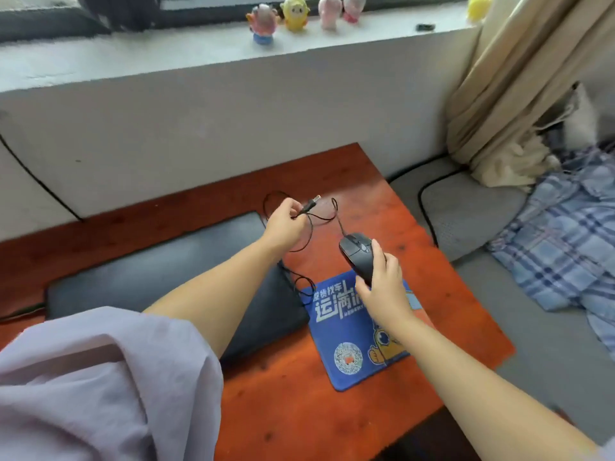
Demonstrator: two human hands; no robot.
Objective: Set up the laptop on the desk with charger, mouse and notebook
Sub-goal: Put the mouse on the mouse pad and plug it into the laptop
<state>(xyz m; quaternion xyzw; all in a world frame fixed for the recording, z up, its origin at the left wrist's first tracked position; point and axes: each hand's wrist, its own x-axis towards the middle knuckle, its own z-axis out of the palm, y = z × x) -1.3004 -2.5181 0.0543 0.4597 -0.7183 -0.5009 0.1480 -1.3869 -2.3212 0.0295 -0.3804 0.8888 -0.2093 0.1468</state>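
Note:
A closed dark laptop (159,277) lies flat on the reddish wooden desk (283,400), partly hidden under my left forearm. My right hand (382,287) holds a black wired mouse (356,254) just above the far edge of a blue printed mouse pad (352,341). My left hand (286,221) pinches the mouse's thin black cable (311,234) near its USB plug (312,201), which points up and to the right. The cable hangs in loose loops between both hands and over the laptop's right edge. I see no charger brick or notebook.
A white wall and window ledge with several small toy figures (294,16) rise behind the desk. A grey cushioned seat (466,214) with a plaid cloth (565,234) and a beige curtain (506,94) lies to the right. A black cord (36,181) runs down the wall at left.

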